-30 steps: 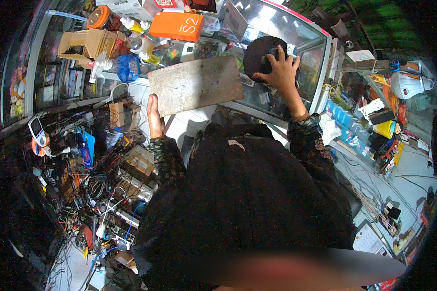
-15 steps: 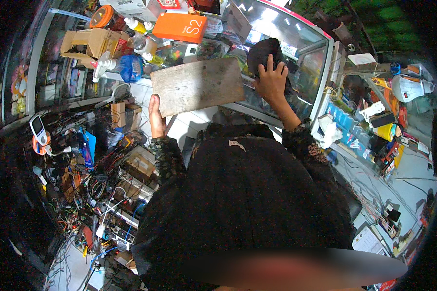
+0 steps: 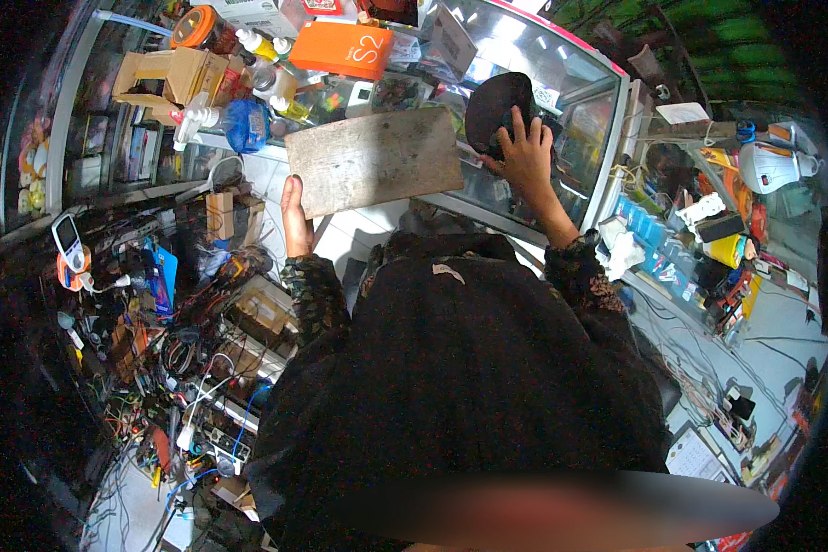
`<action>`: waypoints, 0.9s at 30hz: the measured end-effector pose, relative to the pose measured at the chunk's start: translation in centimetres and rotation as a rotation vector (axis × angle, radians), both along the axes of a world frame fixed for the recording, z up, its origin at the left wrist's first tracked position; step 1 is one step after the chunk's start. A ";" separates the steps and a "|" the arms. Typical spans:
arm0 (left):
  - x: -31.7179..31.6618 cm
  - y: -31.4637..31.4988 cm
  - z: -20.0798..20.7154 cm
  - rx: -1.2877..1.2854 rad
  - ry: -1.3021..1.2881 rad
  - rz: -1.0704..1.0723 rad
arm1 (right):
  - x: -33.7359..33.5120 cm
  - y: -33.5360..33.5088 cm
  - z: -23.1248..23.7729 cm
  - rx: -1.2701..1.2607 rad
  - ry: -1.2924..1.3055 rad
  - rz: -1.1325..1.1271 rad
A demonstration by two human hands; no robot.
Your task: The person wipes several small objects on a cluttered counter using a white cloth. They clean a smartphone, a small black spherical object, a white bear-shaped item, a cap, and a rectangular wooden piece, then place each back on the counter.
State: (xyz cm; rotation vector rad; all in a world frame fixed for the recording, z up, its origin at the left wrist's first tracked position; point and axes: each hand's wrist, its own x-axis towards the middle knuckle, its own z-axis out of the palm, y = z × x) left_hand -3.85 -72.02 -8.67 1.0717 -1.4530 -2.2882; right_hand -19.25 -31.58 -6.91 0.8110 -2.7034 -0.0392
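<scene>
My left hand (image 3: 297,221) grips the lower left corner of a flat, worn greyish board (image 3: 374,164), its thumb along the edge and its other fingers hidden behind. The board is tilted slightly, its right side higher. To the right, my right hand (image 3: 527,161) has its fingers spread at the lower edge of a black rounded object (image 3: 495,103), which may be a cap. The fingertips seem to touch it or something dark beside it; I cannot tell which. Both lie over a glass display case (image 3: 575,138).
Beyond the board stand an orange box (image 3: 340,51), an open cardboard box (image 3: 170,81), a blue spray bottle (image 3: 246,127) and an orange-lidded jar (image 3: 201,29). Tangled cables and electronic parts crowd the left. A white bulb-shaped lamp (image 3: 771,167) is at right.
My right hand has shifted slightly right and down along the black object, its fingers spread more upright. The board and my left hand have barely moved.
</scene>
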 end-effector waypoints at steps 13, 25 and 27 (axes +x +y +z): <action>-0.7 -0.4 -1.8 -0.072 0.009 -0.079 | 0.0 -1.4 -0.5 -0.009 -0.028 -0.105; -2.9 1.6 -1.5 -0.680 -0.154 -0.127 | -3.5 4.7 -0.6 -0.379 -0.157 -0.186; -3.7 1.7 -0.8 -1.066 -0.110 -0.176 | -3.2 5.2 -0.5 -0.494 -0.181 -0.148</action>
